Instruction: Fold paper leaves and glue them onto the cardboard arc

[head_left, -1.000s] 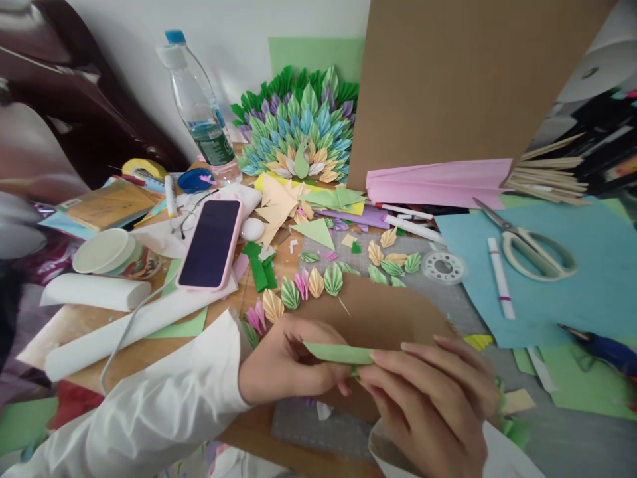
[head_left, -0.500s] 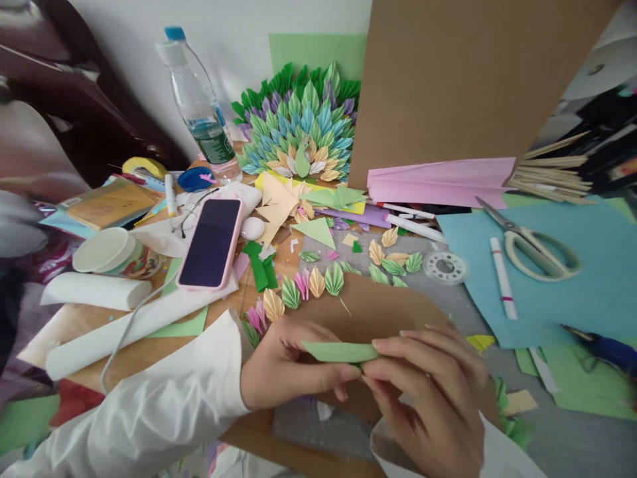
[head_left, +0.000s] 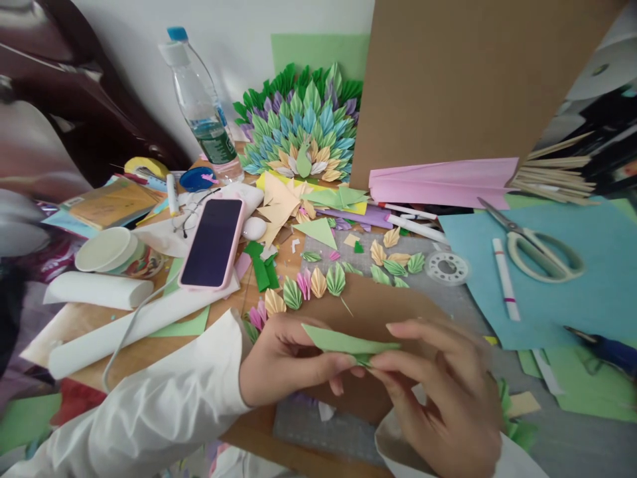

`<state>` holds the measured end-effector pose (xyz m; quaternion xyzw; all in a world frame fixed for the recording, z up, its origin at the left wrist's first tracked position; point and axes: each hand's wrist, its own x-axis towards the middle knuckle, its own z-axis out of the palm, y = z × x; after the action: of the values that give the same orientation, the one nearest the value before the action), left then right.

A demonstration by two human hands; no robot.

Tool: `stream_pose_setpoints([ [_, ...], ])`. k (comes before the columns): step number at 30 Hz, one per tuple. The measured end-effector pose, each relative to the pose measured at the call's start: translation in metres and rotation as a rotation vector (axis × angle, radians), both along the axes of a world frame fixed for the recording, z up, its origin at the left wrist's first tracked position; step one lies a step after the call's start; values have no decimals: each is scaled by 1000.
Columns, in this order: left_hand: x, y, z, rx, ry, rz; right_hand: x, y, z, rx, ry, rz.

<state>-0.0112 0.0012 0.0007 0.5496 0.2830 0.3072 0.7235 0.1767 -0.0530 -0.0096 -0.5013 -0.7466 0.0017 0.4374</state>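
A strip of folded light green paper (head_left: 348,341) is held up over a brown cardboard piece (head_left: 368,302). My left hand (head_left: 293,362) pinches its lower edge between thumb and fingers. From the other side, my right hand (head_left: 438,382) pinches the paper's lower right part with thumb and fingertips, the index finger lifted off the upper edge. Along the cardboard's far left rim runs a row of pleated paper leaves (head_left: 292,293) in green, pink and peach. Loose pleated leaves (head_left: 395,267) lie just beyond it.
A paper peacock (head_left: 303,133) stands at the back beside a tall brown board (head_left: 478,86). Scissors (head_left: 542,252) and a marker (head_left: 506,279) lie on blue paper at right. On the left are a phone (head_left: 212,243), a bottle (head_left: 206,113) and a paper cup (head_left: 114,252).
My right index finger has lifted off the paper's upper edge, and that hand has shifted slightly right. The green paper is tilted, showing more of its face. My left hand keeps its pinch.
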Motion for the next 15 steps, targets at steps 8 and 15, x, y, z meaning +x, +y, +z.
stream_pose_setpoints([
  [8, -1, 0, -4, -174, 9, -17, 2, -1, -2, -165, 192, 18],
  [15, -8, 1, -10, -330, -83, -128, -1, -3, -3, -585, 803, 403],
])
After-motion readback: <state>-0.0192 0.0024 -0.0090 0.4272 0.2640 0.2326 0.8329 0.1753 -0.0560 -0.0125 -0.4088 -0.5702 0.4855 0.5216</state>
